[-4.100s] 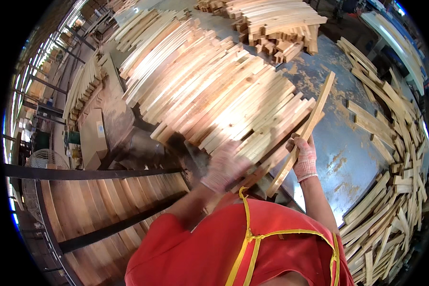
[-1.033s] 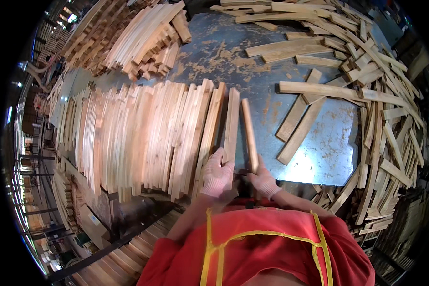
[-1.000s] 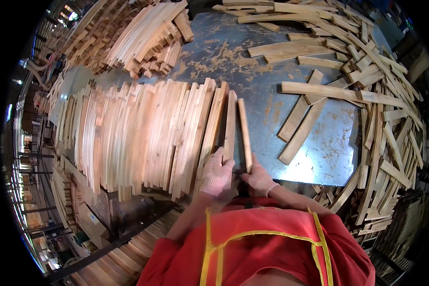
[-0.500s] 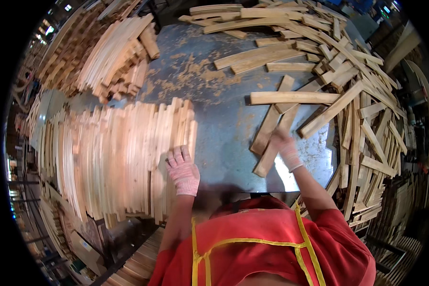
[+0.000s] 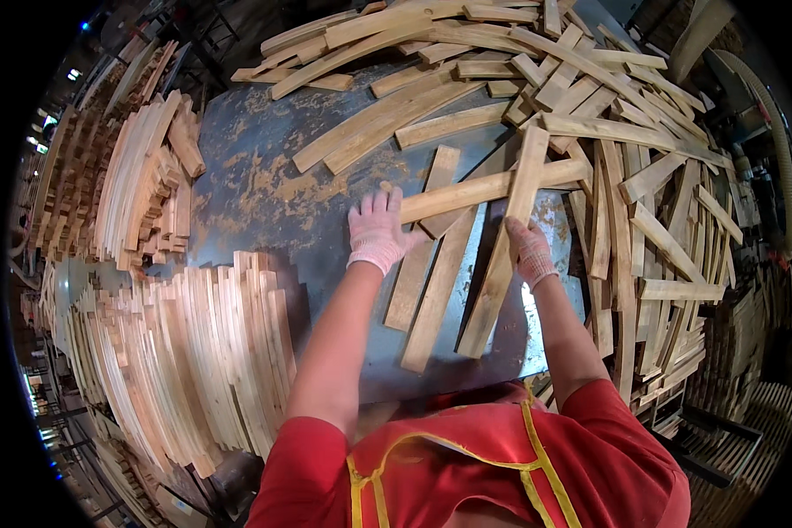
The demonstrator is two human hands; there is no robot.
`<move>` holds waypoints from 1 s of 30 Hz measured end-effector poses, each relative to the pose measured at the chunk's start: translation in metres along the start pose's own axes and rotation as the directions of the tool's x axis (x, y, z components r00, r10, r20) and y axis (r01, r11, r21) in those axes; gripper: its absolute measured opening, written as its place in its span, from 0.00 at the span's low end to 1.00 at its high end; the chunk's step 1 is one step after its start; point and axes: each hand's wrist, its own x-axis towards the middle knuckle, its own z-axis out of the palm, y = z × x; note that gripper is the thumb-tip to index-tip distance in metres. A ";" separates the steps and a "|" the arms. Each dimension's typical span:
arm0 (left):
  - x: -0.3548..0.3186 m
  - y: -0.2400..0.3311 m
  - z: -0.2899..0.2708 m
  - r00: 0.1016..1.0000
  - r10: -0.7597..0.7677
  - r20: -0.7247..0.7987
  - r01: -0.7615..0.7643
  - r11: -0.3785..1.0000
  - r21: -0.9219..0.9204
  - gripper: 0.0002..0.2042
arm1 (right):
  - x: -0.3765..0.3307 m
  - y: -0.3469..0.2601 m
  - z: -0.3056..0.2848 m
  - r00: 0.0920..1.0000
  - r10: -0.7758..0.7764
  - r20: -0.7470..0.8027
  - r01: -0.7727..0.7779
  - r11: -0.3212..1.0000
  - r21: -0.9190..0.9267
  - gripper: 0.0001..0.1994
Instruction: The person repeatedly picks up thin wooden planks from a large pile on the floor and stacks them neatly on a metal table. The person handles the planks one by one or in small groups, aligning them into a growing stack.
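Both hands have left the neat row of slats and reached out over the worktop point(image 5: 264, 167). Left hand point(image 5: 376, 231) lies flat, fingers spread, its grip apart, touching the end of a crosswise wooden slat point(image 5: 493, 187). Right hand point(image 5: 528, 251) rests on a long upright slat point(image 5: 504, 255); whether its grip is closed I cannot tell. Sorted slats point(image 5: 211, 352) lie left of both hands.

A metal table point(image 5: 264, 176) fills the middle of the frame. A sorted row of slats point(image 5: 211, 352) stands at lower left, a stack point(image 5: 145, 189) above it at the left edge. Loose slats point(image 5: 642, 158) are heaped across the top and down the right side. At centre, the left hand point(image 5: 377, 231) lies on a crosswise slat point(image 5: 484, 189); the right hand point(image 5: 528, 251) rests on a long slat point(image 5: 502, 264) just right of it. Two more slats point(image 5: 431, 273) lie between the hands.
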 end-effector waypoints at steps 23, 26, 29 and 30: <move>-0.444 -0.070 0.007 0.837 -0.545 -0.048 0.518 0.818 -0.248 0.42 | -0.254 0.175 0.284 0.763 0.244 0.599 0.480 0.408 -0.777 0.24; -0.435 -0.082 0.001 0.817 -0.555 -0.158 0.534 0.831 -0.157 0.42 | -0.227 0.178 0.274 0.583 0.330 0.742 0.451 0.629 -0.634 0.28; -0.446 -0.094 0.010 0.859 -0.473 -0.196 0.440 0.878 -0.188 0.42 | -0.172 0.121 0.230 0.597 0.004 0.802 0.731 0.410 -0.546 0.37; -0.448 -0.091 0.016 0.863 -0.463 -0.203 0.427 0.883 -0.197 0.42 | -0.158 0.083 0.224 0.637 -0.046 0.769 0.760 0.201 -0.618 0.37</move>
